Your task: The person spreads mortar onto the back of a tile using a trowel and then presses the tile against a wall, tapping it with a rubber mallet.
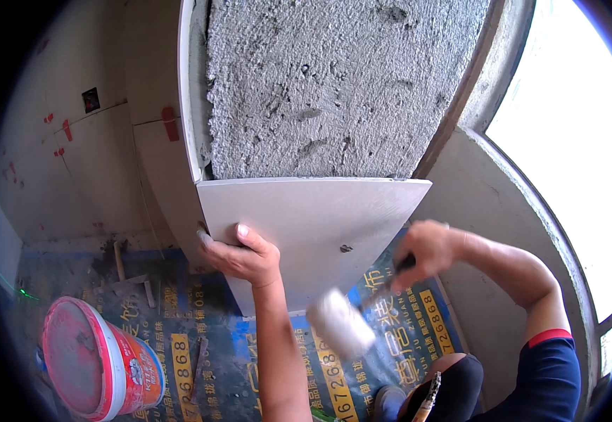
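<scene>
A large pale wall tile (306, 232) stands against the rough mortar-covered wall section, its upper edge below the bare mortar (334, 91). My left hand (246, 257) holds the tile's left edge, thumb on the face and fingers curling round the side. In my right hand (425, 250) is the dark handle of a white-headed mallet (341, 323). The mallet head is blurred by motion and hangs in front of the tile's lower part, apart from it as far as I can tell. A small dark mark shows on the tile face.
A red-rimmed bucket (74, 359) stands at the lower left. Near it a wooden-handled tool (126, 274) lies on the printed floor covering (236, 366). Another tile (188, 91) edges the mortar on the left. A curved sill (531, 190) and bright window bound the right. My knee is below.
</scene>
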